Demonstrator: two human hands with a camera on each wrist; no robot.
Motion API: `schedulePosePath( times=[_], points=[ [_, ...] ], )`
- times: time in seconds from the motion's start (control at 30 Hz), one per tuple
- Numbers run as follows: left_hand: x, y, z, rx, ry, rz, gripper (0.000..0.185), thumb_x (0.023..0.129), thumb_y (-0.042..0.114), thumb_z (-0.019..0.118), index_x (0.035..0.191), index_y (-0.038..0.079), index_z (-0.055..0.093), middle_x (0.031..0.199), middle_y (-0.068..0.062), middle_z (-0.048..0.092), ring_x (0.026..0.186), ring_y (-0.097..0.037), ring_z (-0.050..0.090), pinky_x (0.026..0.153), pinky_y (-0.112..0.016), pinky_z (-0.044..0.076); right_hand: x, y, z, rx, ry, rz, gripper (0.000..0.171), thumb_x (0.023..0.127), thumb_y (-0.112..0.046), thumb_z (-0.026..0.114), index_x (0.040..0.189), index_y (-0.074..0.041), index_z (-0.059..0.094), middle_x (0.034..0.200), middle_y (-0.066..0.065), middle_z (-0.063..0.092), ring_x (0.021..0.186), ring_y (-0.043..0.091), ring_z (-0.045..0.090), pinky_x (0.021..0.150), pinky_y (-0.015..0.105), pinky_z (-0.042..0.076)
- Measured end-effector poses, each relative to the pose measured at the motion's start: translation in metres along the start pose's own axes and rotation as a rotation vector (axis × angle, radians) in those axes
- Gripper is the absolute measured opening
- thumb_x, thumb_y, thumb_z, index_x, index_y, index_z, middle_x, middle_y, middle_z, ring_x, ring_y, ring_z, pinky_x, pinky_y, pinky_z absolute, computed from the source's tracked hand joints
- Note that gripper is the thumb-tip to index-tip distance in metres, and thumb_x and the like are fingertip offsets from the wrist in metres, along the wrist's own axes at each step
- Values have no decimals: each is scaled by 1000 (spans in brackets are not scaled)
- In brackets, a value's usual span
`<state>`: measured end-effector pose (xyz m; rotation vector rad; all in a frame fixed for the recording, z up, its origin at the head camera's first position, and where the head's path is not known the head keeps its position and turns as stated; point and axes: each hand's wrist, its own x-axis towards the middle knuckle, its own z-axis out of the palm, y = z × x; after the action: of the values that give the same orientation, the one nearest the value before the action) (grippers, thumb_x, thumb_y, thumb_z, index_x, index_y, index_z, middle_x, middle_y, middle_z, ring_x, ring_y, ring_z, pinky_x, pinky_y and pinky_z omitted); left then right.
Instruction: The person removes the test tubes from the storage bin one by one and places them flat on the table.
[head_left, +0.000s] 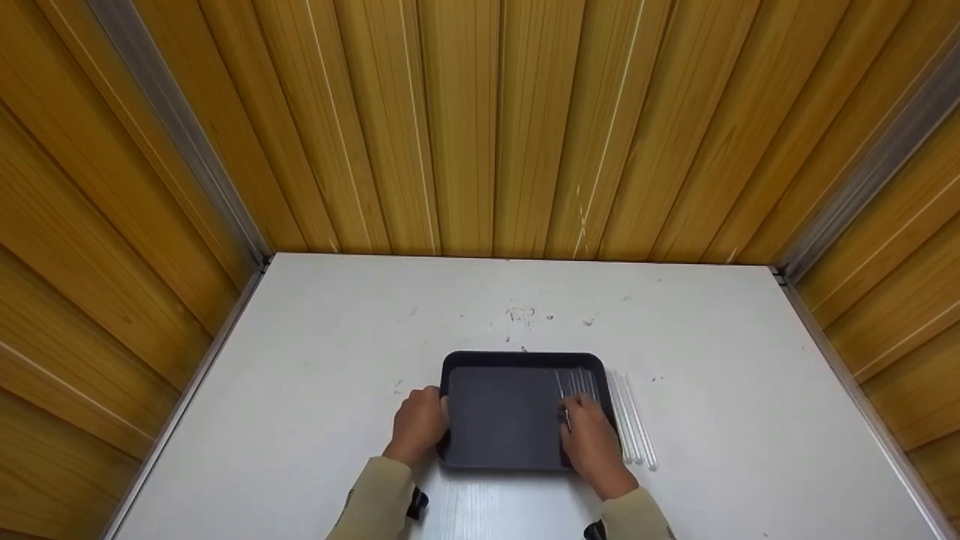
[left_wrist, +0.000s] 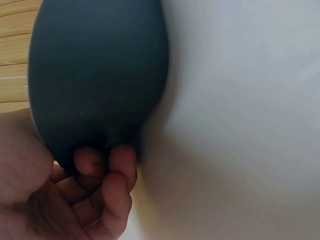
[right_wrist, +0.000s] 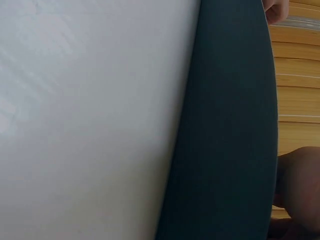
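Left grip: the left hand (head_left: 418, 424) is holding the left edge of the dark tray (head_left: 502, 420). In the left wrist view its fingers (left_wrist: 105, 175) are curling up against the rim of the tray (left_wrist: 95, 70), so it is gripping the tray.
Right grip: the right hand (head_left: 592, 439) is lying over the right side of the tray. It looks like it is pinching one clear stick (head_left: 567, 411), but the fingers are hiding too much to be sure, so I cannot tell if it is really holding it.
Tray: it is sitting flat on the white table (head_left: 300, 390), near the front and about in the middle, between the two hands. Most of its dark inside is showing bare.
Sticks in the tray: a few clear sticks (head_left: 581, 384) are lying side by side in the right part of the tray, just past the right hand's fingers.
Sticks on the table: more clear sticks (head_left: 634, 420) are lying in a neat row on the table, just beside the tray's right edge.
Right wrist view: the tray (right_wrist: 225, 130) is filling the middle as a dark band, with the white table (right_wrist: 90, 120) next to it.
Sleeves: both arms are wearing tan sleeves (head_left: 375, 502).
Walls: yellow wooden boards (head_left: 480, 120) are standing all around the table, at the back and on both sides.
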<state>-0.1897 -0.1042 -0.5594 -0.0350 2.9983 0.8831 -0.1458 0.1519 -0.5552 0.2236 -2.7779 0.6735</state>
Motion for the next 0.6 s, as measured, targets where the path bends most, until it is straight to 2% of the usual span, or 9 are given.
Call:
schedulePosePath(
  times=[0.17, 0.3, 0.6],
  points=[
    [-1, -1, 1, -3, 5, 7, 20, 93, 15, 58, 89, -1, 68, 80, -15, 70, 66, -22, 64, 58, -39, 48, 1, -3, 2, -43, -31, 13, 30, 76, 3, 75, 105, 1, 67, 106, 19, 62, 98, 33, 64, 75, 40, 54],
    [-1, -1, 0, -9, 7, 11, 20, 93, 15, 57, 89, -1, 67, 82, -16, 70, 68, -24, 65, 60, -40, 49, 1, -4, 3, -77, -40, -9, 30, 76, 1, 76, 105, 2, 68, 106, 19, 62, 94, 32, 65, 72, 40, 55],
    [-2, -1, 0, -20, 5, 8, 20, 94, 15, 57, 90, -1, 68, 82, -15, 70, 68, -23, 64, 60, -40, 48, 2, -5, 8, -119, -28, -50, 13, 77, 2, 72, 90, -3, 73, 91, 13, 62, 80, 27, 66, 61, 37, 53]
  ],
)
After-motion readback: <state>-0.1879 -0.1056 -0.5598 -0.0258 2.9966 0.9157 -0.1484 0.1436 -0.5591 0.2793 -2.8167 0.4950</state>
